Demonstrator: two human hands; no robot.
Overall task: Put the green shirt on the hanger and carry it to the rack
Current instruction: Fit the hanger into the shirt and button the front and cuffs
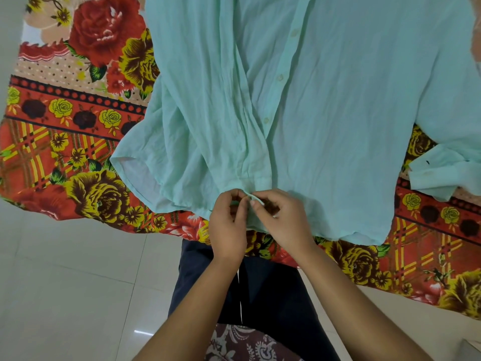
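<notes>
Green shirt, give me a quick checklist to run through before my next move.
1. Green shirt spread out on the floral sheet: ok.
2. Left hand grip pinching the front edge near the hem: ok.
3. Right hand grip on the same spot: ok.
4. Buttons higher up fastened: cannot tell.
5. Sleeve cuff resting on the sheet: ok.
6. Hanger within sight: not ok, none in view.
</notes>
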